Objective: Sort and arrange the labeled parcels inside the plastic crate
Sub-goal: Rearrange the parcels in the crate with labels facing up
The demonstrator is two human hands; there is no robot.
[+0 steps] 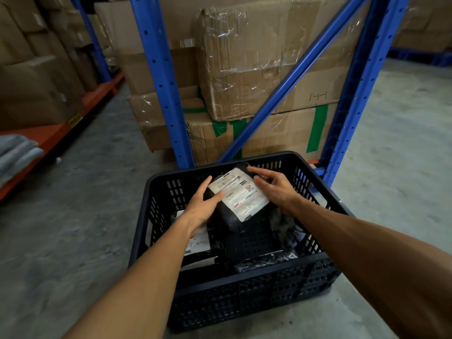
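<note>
A black plastic crate (pixel 247 285) with slotted walls stands on the concrete floor in front of me. Both hands hold a black parcel (pixel 226 216) with a white shipping label (pixel 238 193) above the crate's middle. My left hand (pixel 201 206) grips its left edge, thumb on the label. My right hand (pixel 276 189) holds its far right corner with the fingers curled over the top. A second labeled parcel (pixel 198 243) lies low at the crate's left, partly under my left wrist. More black wrapped parcels (pixel 266 260) lie along the near and right inner sides.
A blue steel rack (pixel 161 77) with a diagonal brace (pixel 288 86) stands just behind the crate, packed with taped cardboard boxes (pixel 259 59). An orange rack beam (pixel 58 133) with boxes runs along the left. Grey folded cloth (pixel 17 150) lies at the far left.
</note>
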